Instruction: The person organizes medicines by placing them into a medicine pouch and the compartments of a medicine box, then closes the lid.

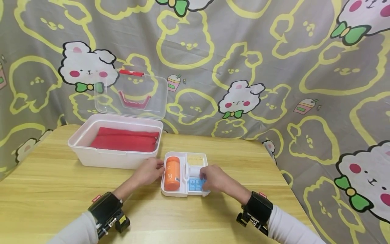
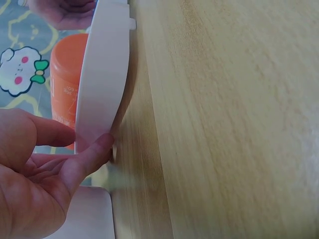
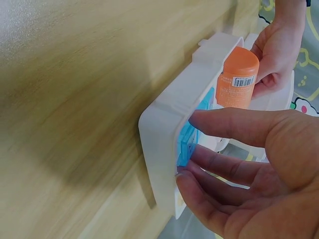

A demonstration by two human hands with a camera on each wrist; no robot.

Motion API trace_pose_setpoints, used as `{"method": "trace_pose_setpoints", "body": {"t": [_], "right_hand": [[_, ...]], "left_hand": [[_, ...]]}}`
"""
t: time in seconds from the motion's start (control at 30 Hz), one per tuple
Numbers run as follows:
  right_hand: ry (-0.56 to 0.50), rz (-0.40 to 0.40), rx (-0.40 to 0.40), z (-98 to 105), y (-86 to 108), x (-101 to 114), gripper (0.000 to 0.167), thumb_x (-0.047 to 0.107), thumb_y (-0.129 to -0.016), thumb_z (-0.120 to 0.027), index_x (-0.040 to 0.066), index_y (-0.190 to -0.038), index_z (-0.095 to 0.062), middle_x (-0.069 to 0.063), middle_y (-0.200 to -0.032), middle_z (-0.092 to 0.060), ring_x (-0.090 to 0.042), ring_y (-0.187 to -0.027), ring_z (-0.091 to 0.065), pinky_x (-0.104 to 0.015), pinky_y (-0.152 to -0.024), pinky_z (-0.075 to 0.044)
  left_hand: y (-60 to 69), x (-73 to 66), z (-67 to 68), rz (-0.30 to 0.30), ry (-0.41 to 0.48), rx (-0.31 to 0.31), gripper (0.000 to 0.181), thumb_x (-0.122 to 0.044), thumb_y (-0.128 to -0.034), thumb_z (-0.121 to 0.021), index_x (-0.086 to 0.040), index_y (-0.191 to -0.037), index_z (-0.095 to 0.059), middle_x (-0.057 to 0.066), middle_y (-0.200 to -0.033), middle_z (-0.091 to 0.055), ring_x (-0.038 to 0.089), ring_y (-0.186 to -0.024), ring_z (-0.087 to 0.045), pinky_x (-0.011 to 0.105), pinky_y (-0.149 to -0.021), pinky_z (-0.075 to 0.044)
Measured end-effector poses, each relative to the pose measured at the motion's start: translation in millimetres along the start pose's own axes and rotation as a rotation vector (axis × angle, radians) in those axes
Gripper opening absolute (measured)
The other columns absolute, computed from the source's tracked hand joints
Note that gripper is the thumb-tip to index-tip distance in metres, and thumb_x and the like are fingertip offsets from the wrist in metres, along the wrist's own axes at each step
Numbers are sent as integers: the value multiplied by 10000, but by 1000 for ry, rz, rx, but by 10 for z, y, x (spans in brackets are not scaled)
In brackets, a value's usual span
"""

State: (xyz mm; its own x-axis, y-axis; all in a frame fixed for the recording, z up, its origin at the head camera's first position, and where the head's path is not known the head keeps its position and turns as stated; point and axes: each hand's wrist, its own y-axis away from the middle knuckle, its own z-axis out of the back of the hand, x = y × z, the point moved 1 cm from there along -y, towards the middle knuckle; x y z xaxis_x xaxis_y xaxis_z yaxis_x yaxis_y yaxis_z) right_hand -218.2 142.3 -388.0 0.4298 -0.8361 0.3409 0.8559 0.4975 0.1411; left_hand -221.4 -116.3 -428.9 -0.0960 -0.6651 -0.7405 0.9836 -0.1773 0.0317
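Observation:
A white compartment case (image 1: 174, 194) lies on the table. An orange bottle (image 1: 172, 173) fills its left half. On its right side are a yellow pill box (image 1: 195, 160), a white item (image 1: 194, 171) partly covered by my right hand, and a blue pill box (image 1: 196, 184) with lidded cells. My left hand (image 1: 148, 172) grips the case's left edge, thumb low on the outer wall (image 2: 102, 84), index finger at the rim. With thumb and fingers, my right hand (image 1: 214, 179) pinches the blue pill box (image 3: 187, 144) inside the case's right end.
Behind my left hand stands a white storage box (image 1: 103, 159) holding a red zip pouch (image 1: 125, 139). Its transparent lid (image 1: 106, 98) stands raised, with a red latch and handle. A patterned curtain (image 1: 189, 78) hangs along the back of the wooden table (image 1: 243, 159).

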Motion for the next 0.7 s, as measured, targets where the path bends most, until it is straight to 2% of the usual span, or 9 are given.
{"method": "trace_pose_setpoints", "body": {"t": [0.2,0.43,0.57,0.63,0.7], "right_hand": [[-19,-8,-3,-5,11,-16,229,-1,-675,-791,36,-878,-690,-63,-831,-640,-204,-782,-534,-370,-717,-490],[-34,19,-21,-21,17,-29,225,25,-668,-807,46,-870,-709,-72,-871,-682,-203,-812,-566,-399,-765,-518],[-39,24,-25,-22,25,-31,223,37,-681,-815,41,-883,-721,-86,-895,-702,-209,-835,-595,-414,-789,-533],[-44,27,-27,-21,31,-24,219,41,-688,-821,38,-886,-727,-95,-907,-713,-216,-852,-614,-423,-800,-542],[-50,29,-27,-23,37,-15,215,45,-697,-827,36,-891,-734,-103,-916,-722,-220,-865,-630,-427,-805,-551]], "left_hand": [[-2,-10,0,-7,0,-4,202,-64,-963,-616,21,-1115,-718,54,-778,-603,143,-611,-516,248,-536,-417],[4,-61,23,-56,-31,-36,189,-21,-955,-556,31,-1032,-721,40,-683,-534,125,-558,-474,242,-502,-383],[-5,-118,48,-87,-76,-58,161,-18,-953,-536,5,-905,-688,24,-629,-480,120,-528,-458,251,-486,-384],[-16,-146,56,-107,-92,-68,163,-18,-953,-529,24,-920,-684,38,-626,-478,117,-519,-449,251,-480,-383],[-22,-174,63,-110,-90,-66,203,-21,-958,-526,69,-1038,-690,61,-664,-521,118,-504,-445,249,-465,-378]]}}
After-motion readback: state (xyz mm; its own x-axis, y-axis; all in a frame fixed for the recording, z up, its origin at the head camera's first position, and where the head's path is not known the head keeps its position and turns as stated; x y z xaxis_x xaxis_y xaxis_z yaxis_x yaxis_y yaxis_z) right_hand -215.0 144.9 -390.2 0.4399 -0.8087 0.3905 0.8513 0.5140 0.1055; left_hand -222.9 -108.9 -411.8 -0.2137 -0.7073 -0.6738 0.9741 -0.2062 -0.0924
